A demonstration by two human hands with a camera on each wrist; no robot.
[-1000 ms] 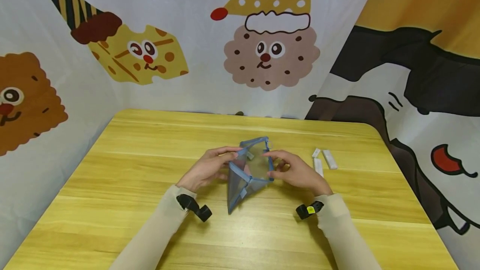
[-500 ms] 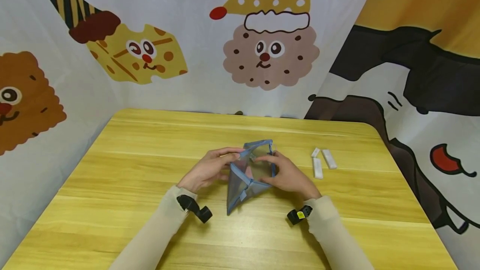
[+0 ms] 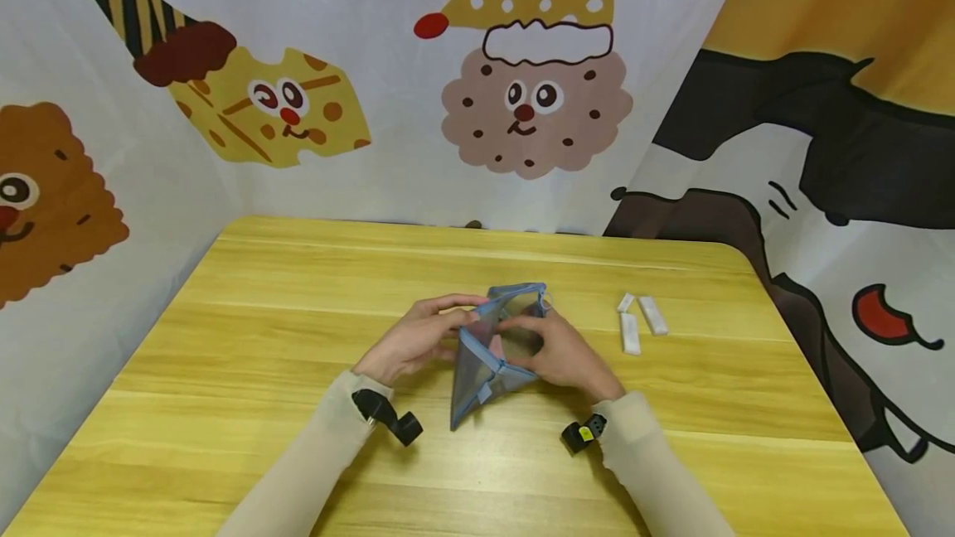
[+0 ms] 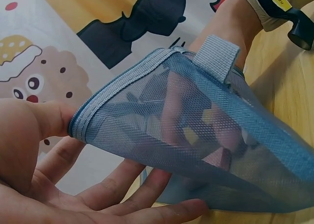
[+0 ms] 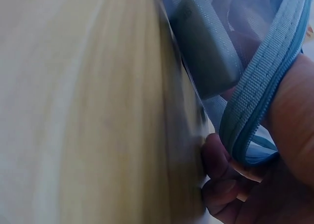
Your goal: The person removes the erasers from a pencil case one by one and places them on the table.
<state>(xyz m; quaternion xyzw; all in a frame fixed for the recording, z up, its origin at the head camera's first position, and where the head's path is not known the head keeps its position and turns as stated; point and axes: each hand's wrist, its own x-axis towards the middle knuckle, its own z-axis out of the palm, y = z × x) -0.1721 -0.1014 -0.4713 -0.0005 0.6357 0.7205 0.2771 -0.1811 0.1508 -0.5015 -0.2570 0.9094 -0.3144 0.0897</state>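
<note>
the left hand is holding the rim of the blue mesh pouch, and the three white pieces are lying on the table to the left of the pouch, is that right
Not quite: the three white pieces lie to the right of the blue mesh pouch, as the head view shows. They are on the table, and the left hand is holding the pouch's rim.

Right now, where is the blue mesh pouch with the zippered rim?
In the head view, the pouch is below centre, between the person's left hand and right hand over the yellow wooden table, left of three small white blocks.
</note>
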